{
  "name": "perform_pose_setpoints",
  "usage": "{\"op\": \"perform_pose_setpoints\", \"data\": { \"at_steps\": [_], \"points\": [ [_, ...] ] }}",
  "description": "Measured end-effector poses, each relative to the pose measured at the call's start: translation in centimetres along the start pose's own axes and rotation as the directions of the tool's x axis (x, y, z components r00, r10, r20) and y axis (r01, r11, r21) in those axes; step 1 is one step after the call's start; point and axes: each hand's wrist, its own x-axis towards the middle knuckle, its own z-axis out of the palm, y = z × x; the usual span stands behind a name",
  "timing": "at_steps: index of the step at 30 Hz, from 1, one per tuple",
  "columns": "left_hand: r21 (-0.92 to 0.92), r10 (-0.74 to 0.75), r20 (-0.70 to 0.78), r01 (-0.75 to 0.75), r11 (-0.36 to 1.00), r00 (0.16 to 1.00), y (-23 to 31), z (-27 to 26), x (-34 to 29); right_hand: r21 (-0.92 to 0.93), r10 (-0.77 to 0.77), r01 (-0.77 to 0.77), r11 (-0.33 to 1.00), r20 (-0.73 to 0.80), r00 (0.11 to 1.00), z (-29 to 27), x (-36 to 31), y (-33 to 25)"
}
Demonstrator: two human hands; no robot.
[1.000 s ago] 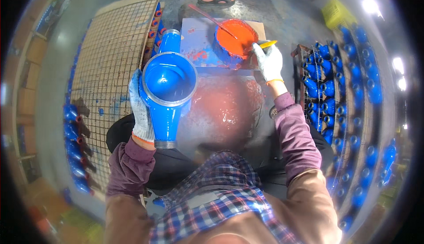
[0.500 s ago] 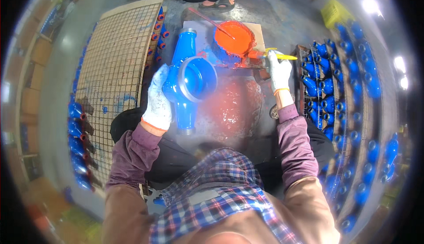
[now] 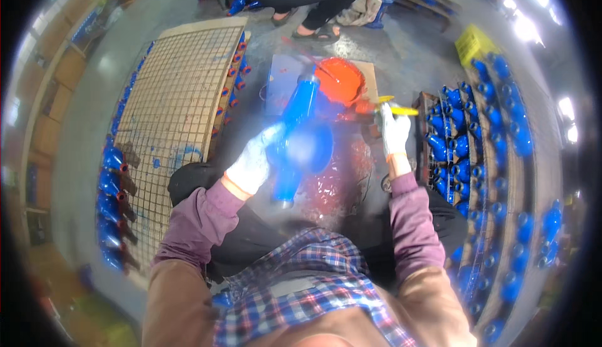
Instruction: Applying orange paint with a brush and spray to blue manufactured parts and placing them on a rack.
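Observation:
A glossy blue metal pipe fitting, with tapered arms and a round bulging middle, hangs tilted in my gloved left hand. My left fingers are closed round its left side; the middle is smeared by motion. My right hand, also gloved in white, is closed on the yellow handle of a paintbrush. Its red bristle end points left, close by the tub of orange-red paint. A thin stick leans in the tub, which stands on a paint-stained board.
To the left lies a wire mesh rack over cardboard, with blue fittings along its edges. Racks of blue fittings line the right. A yellow crate stands beyond them. Another person's sandalled foot is ahead.
My left hand has moved right with the fitting and turned it; its wide opening no longer shows clearly. The view has shifted, so the floor scene sits lower. My right hand keeps the brush.

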Motion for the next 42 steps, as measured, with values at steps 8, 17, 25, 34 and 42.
{"op": "perform_pose_setpoints", "data": {
  "at_steps": [8, 17, 25, 34, 42],
  "points": [
    [0.050, -0.298, 0.196, 0.294, 0.954, 0.934, 4.2, 4.0, -0.9, 0.466, 0.362, -0.355, 0.810, 0.078, 0.929, -7.0, -9.5, -4.3],
    [0.730, 0.074, 0.681, -0.669, -0.135, 0.728, 7.9, 11.0, -2.0, -0.034, 0.021, -0.020, 0.999, 0.019, 1.000, -10.5, -10.6, -10.3],
    [0.487, -0.171, 0.800, -0.788, -0.377, 0.576, 8.4, 13.8, -2.3, -0.359, -0.128, 0.220, 0.907, 0.263, 0.956, -7.0, -8.6, -8.6],
    [0.516, -0.263, 0.754, -0.790, -0.330, 0.602, 8.8, 13.2, -1.8, -0.322, -0.286, 0.361, 0.875, 0.258, 0.923, -6.3, -12.1, -11.1],
    [0.836, -0.333, 0.505, -0.547, -0.041, 0.796, 8.3, 12.2, -1.1, -0.219, -0.511, 0.548, 0.807, 0.206, 0.835, -6.7, -16.4, -10.3]
  ]
}}
